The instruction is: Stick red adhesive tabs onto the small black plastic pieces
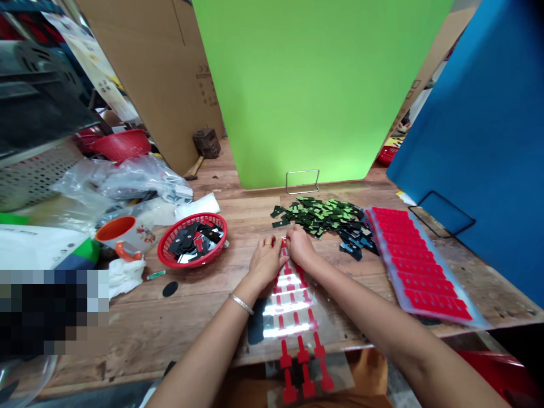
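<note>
A clear plastic sheet [334, 323] with rows of red T-shaped pieces [303, 356] lies in front of me and hangs over the table's near edge. At its far end my left hand [267, 260] is closed on the sheet, thumb on top. My right hand [300, 246] is right beside it, its fingers pinched together over the red pieces; what they grip is hidden. Just beyond my hands is a loose pile of small black-and-green tags [321, 214], with dark blue-black ones [357, 241] at its right.
A red basket [161, 255] of dark pieces stands left, near an orange-lined mug [117, 231]. On the right lies a stack of sheets with red pieces [419, 260]. A green panel [314, 96] and blue panel [480, 153] rise behind the wooden table [199, 311].
</note>
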Demonstrator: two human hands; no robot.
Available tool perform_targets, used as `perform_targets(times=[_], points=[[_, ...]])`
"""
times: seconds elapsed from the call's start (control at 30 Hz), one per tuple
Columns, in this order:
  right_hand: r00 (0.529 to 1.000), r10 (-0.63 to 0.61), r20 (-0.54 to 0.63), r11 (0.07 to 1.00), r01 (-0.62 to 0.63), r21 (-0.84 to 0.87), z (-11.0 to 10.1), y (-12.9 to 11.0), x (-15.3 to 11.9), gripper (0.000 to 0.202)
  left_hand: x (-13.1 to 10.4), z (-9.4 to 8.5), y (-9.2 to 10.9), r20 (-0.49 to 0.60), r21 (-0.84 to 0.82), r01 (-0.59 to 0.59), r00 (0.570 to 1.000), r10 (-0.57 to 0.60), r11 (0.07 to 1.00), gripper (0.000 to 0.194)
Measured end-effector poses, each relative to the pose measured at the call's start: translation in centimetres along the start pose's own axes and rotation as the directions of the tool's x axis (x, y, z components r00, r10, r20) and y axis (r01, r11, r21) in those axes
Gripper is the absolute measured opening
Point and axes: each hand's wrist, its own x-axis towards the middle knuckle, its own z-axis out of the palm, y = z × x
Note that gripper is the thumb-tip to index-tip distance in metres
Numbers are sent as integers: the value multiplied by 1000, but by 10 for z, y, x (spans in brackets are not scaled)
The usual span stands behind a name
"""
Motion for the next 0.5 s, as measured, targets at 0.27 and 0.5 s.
perform_targets(times=[0.27, 0.5], points=[[999, 34, 6, 996, -34, -82, -7, -12, 9, 21, 0, -1, -1, 0, -9, -16, 1000, 16, 1000, 56], [999, 38, -5, 996, -39, -85, -3, -13, 12, 22, 0, -4, 0, -3, 2, -31, 1000, 31, 1000, 54]])
